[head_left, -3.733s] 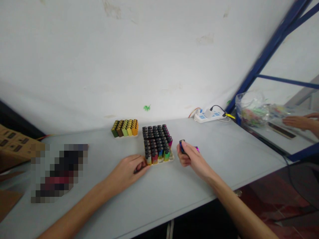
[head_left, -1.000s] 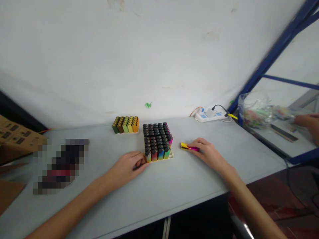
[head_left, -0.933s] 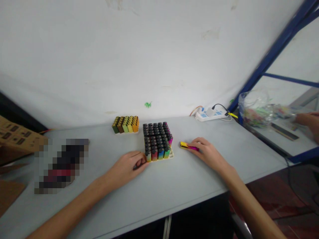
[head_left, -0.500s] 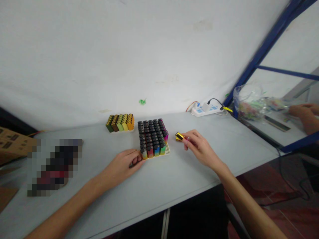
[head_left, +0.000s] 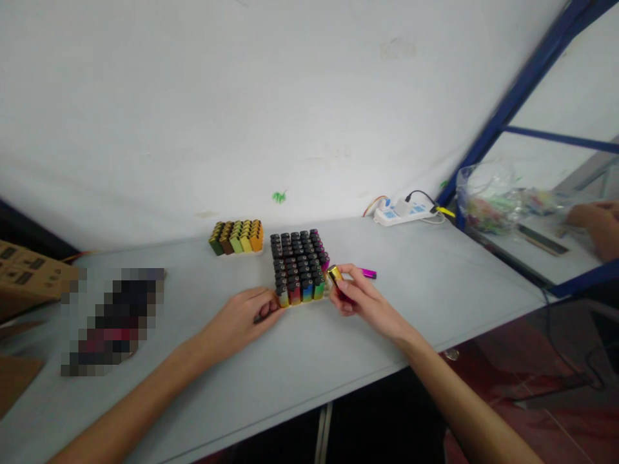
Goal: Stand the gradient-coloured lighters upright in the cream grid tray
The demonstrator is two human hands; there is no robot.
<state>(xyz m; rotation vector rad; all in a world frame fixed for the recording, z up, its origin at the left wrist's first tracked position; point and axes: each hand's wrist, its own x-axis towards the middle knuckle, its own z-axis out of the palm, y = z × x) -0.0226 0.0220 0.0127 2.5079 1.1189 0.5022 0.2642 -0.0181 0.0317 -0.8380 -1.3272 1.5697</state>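
Note:
Several black-topped lighters in many colours stand upright in rows in a white tray. At the tray's front left corner is my left hand, fingers curled around a slim dark object whose kind I cannot make out. My right hand pinches a gold-topped lighter upright by the tray's front right corner; the fingers cover its lower body. Behind that hand, a purple lighter lies on the grey table.
A second tray group of gold-topped lighters stands near the wall at back left. A power strip with cables sits at back right. Cardboard boxes and a pixelated item are at left. Beyond a blue frame are plastic bags and another person's hand.
My right hand has moved left to the tray, and the gold-topped lighter has turned more upright. The purple lighter on the table now shows behind the hand. My left hand has stayed at the corner.

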